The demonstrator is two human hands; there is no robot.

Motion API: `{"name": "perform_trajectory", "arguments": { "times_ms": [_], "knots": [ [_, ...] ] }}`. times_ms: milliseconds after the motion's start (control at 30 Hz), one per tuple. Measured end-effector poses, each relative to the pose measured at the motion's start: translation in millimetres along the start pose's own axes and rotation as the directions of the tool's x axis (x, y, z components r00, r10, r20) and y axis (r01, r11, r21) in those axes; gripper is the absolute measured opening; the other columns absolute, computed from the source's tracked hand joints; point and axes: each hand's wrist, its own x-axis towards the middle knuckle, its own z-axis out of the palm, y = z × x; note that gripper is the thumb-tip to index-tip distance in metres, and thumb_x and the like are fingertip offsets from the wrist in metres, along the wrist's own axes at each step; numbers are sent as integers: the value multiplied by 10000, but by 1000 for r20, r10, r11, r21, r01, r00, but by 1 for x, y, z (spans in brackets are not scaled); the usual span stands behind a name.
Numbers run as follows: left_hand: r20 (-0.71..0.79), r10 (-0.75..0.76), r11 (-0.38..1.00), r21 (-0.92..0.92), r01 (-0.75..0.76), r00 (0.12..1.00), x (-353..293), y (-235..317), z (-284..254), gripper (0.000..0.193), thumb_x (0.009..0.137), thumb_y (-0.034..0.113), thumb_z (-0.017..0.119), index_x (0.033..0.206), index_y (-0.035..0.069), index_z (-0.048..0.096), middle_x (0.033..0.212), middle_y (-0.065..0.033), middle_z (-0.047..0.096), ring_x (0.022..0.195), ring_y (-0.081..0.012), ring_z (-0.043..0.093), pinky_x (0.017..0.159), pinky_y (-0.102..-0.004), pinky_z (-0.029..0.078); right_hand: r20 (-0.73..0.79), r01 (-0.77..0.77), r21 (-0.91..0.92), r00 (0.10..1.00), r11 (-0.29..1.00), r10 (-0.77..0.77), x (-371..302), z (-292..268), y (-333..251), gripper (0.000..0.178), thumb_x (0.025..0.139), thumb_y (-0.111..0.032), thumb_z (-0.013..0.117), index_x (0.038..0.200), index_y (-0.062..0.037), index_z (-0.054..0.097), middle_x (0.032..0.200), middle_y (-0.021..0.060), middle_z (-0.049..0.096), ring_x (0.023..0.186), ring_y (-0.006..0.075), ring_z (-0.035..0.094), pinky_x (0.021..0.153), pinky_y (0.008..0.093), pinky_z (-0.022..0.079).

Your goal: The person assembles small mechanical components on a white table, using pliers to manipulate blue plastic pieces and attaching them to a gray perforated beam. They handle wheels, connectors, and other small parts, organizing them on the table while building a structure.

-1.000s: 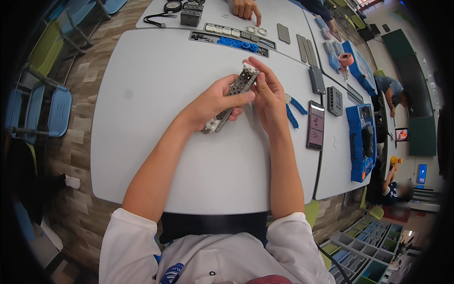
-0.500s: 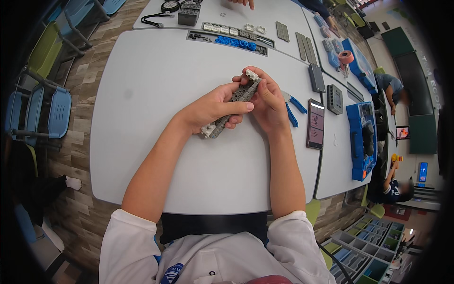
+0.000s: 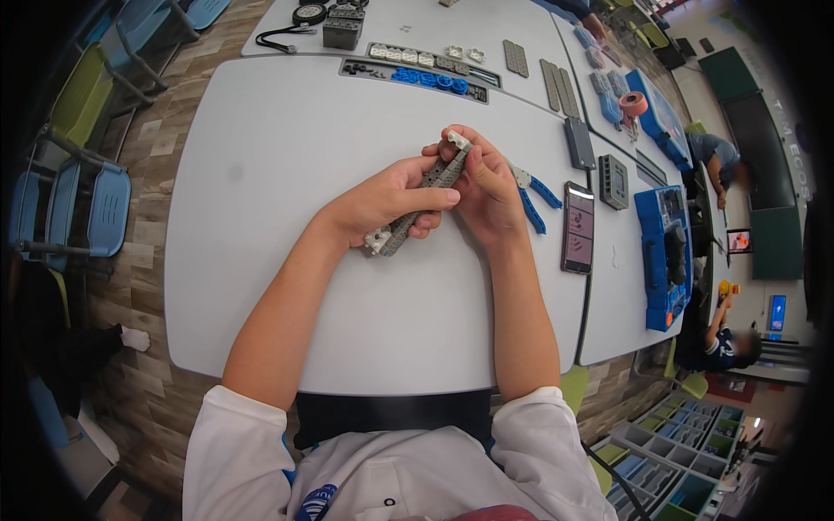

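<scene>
A long grey assembly of perforated building-kit beams [image 3: 441, 174] is held up over the table, tilted from lower left to upper right. My left hand [image 3: 375, 201] is closed around its lower and middle part, thumb lying across it. At the upper end my right hand [image 3: 486, 184] grips it between thumb and fingers, beside a white corner connector [image 3: 457, 139]. Another white connector [image 3: 378, 238] juts out at the lower end. Part of the beams is hidden by my fingers. Just right of my right hand lie blue-handled pliers [image 3: 537, 193].
A phone [image 3: 579, 227] lies right of the pliers, near a grey control block [image 3: 613, 182]. Farther off is a parts tray [image 3: 415, 78] with blue and white pieces. Flat grey plates [image 3: 515, 58], a battery-like box [image 3: 343, 33] and a blue case [image 3: 658, 260] stand around it.
The beam assembly has turned slightly in my hands, its upper end shifting a little left. Another person's hand at the far edge of the table has left the view.
</scene>
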Motion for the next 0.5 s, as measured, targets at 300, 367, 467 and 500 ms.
{"name": "perform_trajectory", "arguments": {
  "times_ms": [300,367,467,500],
  "knots": [
    [5,19,1000,-5,-19,1000,-1,2,3,678,1079,185,745,1636,30,390,925,28,592,664,-58,542,568,-252,474,-1,0,12,1000,1000,0,0,1,0,468,1101,-362,741,1421,-32,657,1196,78,726,1284,252,688,1072,397,575],
    [3,11,1000,-4,-11,1000,-1,2,3,689,1080,185,743,1644,32,378,922,28,592,661,-59,541,568,-253,473,-5,0,9,1000,1000,0,0,1,0,471,1100,-364,742,1423,-32,657,1196,75,727,1283,250,688,1066,388,574],
    [4,13,1000,-9,-13,1000,-1,2,3,690,1079,185,745,1642,30,378,917,29,592,659,-59,539,567,-252,471,-7,-2,2,1000,1000,2,0,1,1,473,1099,-366,744,1424,-33,657,1196,69,727,1283,246,688,1057,374,570],
    [4,13,1000,-10,-13,1000,-1,2,3,690,1078,185,746,1642,29,379,916,28,592,658,-59,538,566,-252,470,-6,-3,2,1000,1000,3,0,1,1,474,1099,-366,744,1424,-33,657,1196,68,727,1282,244,688,1054,370,569]
  ]
}}
